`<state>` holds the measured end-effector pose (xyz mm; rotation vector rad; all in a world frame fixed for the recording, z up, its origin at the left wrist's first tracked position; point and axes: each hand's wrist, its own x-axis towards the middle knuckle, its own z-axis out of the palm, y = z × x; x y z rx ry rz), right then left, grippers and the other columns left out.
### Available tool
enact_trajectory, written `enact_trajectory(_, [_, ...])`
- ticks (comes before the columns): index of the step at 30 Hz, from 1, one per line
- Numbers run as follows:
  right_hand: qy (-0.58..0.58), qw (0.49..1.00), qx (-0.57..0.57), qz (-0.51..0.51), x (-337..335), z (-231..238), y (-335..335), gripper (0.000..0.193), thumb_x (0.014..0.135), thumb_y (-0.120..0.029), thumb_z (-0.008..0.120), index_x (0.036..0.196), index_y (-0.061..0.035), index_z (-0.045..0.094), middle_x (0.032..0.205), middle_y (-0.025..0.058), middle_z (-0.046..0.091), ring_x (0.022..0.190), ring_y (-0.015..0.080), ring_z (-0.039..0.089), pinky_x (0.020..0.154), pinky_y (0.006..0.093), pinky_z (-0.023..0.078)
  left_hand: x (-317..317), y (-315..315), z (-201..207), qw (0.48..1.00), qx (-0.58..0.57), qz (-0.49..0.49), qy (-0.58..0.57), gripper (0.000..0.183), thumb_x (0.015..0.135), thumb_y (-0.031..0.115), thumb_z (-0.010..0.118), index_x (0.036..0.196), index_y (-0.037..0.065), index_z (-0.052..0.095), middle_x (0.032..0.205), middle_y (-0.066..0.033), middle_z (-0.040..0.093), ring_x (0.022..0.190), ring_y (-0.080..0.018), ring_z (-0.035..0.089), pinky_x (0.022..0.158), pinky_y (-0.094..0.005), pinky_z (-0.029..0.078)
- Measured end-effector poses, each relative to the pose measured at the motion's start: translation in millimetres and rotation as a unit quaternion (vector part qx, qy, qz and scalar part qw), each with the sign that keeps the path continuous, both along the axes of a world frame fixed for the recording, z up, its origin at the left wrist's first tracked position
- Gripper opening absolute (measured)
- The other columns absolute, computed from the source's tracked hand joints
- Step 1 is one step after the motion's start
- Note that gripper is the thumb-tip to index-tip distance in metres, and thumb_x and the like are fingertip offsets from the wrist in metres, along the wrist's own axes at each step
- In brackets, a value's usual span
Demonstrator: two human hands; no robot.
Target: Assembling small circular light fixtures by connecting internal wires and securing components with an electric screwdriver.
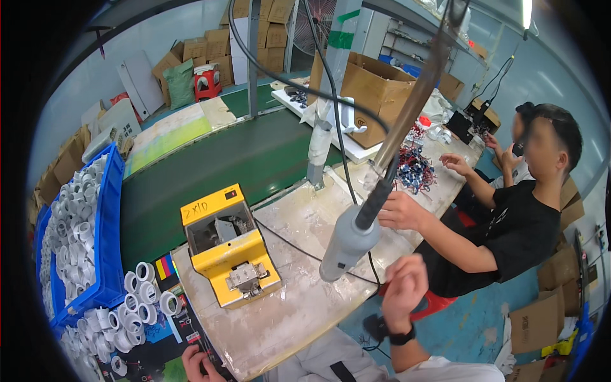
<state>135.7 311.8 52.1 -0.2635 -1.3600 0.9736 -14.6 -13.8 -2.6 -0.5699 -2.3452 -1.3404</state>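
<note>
My right hand (405,290), with a dark band at the wrist, is raised at the table's near right corner. Its fingers are curled and slightly blurred; whether anything is in them is hidden. At the lower left, my left hand (200,364) is partly cut off by the picture's edge, fingers bent but apart, with nothing visible in them. It lies beside the table's left edge, nearest to several loose white plastic rings (137,312). A grey electric screwdriver (349,245) hangs over the table, apart from both hands. Left of it stands a yellow screw feeder (229,248) with an open top.
A blue crate (113,223) heaped with white rings stands at the left, beside a green conveyor belt (184,172). Right of me, a co-worker in black (515,219) sits at the table near a pile of wired parts (414,169). A large carton (375,92) stands behind.
</note>
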Motion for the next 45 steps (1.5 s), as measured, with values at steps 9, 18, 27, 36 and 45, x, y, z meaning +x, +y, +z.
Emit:
enact_trajectory(9, [-0.342, 0.934, 0.003, 0.102, -19.7, 5.7, 131.7, 0.025, 0.079, 0.01, 0.052, 0.103, 0.0004, 0.05, 0.098, 0.012, 0.054, 0.079, 0.0165, 0.056, 0.071, 0.0271, 0.046, 3.1, -1.8, 0.3, 1.0, 0.016, 0.011, -0.014, 0.008, 0.081, 0.0, 0.061, 0.088, -0.004, 0.062, 0.1, -0.0156, 0.062, 0.09, -0.0304, 0.059, 0.082, -0.0366, 0.046])
enact_trajectory(18, [-0.52, 0.829, 0.195, -0.056, -42.3, -33.3, 158.3, 0.062, 0.062, -0.01, 0.076, 0.118, -0.0018, 0.054, 0.11, 0.0205, 0.06, 0.101, 0.0389, 0.056, 0.086, 0.0399, 0.047, 14.3, -3.5, -6.4, 0.999, 0.043, 0.025, 0.009, 0.007, 0.079, -0.005, 0.051, 0.085, -0.005, 0.053, 0.1, -0.0142, 0.057, 0.093, -0.0273, 0.054, 0.085, -0.0345, 0.041])
enact_trajectory(27, [-0.227, 0.862, 0.438, 0.116, 24.8, 50.7, -40.6, 0.028, 0.071, -0.01, 0.073, 0.096, -0.0201, 0.068, 0.11, 0.0077, 0.06, 0.094, 0.0252, 0.06, 0.071, 0.0291, 0.051, 96.8, 53.2, 46.9, 0.765, 0.322, -0.413, -0.374, 0.076, 0.08, 0.047, 0.068, 0.126, -0.005, 0.039, 0.116, -0.0208, 0.054, 0.109, -0.0306, 0.055, 0.082, -0.0389, 0.048])
enact_trajectory(36, [-0.292, 0.837, 0.333, 0.322, 20.5, 23.5, -101.0, 0.051, 0.071, -0.027, 0.072, 0.118, -0.0182, 0.055, 0.133, 0.0085, 0.046, 0.117, 0.0294, 0.044, 0.089, 0.0401, 0.041, 100.7, 65.8, 41.9, 0.757, 0.458, -0.301, -0.355, 0.07, 0.068, 0.02, 0.077, 0.123, 0.0, 0.039, 0.116, -0.0177, 0.051, 0.098, -0.0219, 0.055, 0.085, -0.0327, 0.045])
enact_trajectory(45, [-0.363, 0.807, -0.044, 0.463, 8.3, 1.6, -132.7, 0.016, 0.087, -0.009, 0.055, 0.096, 0.003, 0.058, 0.083, 0.0171, 0.06, 0.075, 0.0331, 0.059, 0.066, 0.0352, 0.046, 95.2, 59.7, 44.5, 0.873, 0.308, -0.257, -0.279, 0.079, 0.063, 0.003, 0.076, 0.132, -0.002, 0.037, 0.124, -0.0183, 0.047, 0.109, -0.0228, 0.05, 0.093, -0.0343, 0.042])
